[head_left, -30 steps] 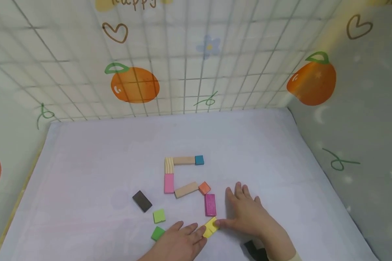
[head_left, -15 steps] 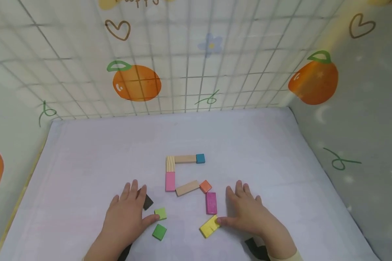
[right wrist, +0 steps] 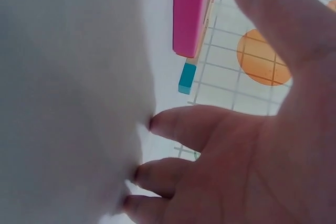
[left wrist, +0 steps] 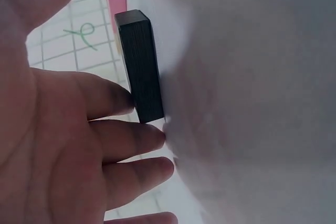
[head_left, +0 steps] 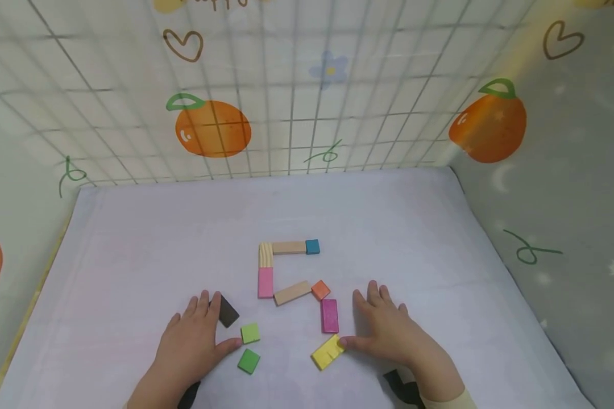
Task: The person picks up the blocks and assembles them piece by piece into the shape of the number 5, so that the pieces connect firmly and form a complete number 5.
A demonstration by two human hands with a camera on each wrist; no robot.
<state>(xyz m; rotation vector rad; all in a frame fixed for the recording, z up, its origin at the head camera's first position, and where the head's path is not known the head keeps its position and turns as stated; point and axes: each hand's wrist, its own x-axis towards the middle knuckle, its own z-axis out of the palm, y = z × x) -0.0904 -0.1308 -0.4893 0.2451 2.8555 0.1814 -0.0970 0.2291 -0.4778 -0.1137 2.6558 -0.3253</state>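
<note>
My left hand (head_left: 188,336) lies spread at the left, its index fingertip right at the black block (head_left: 228,312) and its thumb tip at the light green block (head_left: 250,333). In the left wrist view the black block (left wrist: 140,66) stands close against the index finger. A darker green block (head_left: 248,361) lies just below the thumb. On the right, my right hand (head_left: 389,329) is spread too, thumb tip at the end of the yellow block (head_left: 328,352). Above the yellow block lies the magenta block (head_left: 330,316), also in the right wrist view (right wrist: 189,17).
A bent line of blocks continues upward: orange cube (head_left: 320,290), tan block (head_left: 293,293), pink block (head_left: 265,283), striped wood block (head_left: 266,255), another tan block (head_left: 289,247) and blue cube (head_left: 312,246). They lie on a white cloth (head_left: 184,227) with patterned curtains (head_left: 286,85) around it.
My left hand has left the yellow block and moved left to the black and light green blocks, then drawn slightly back. My right hand stays with its thumb at the yellow block.
</note>
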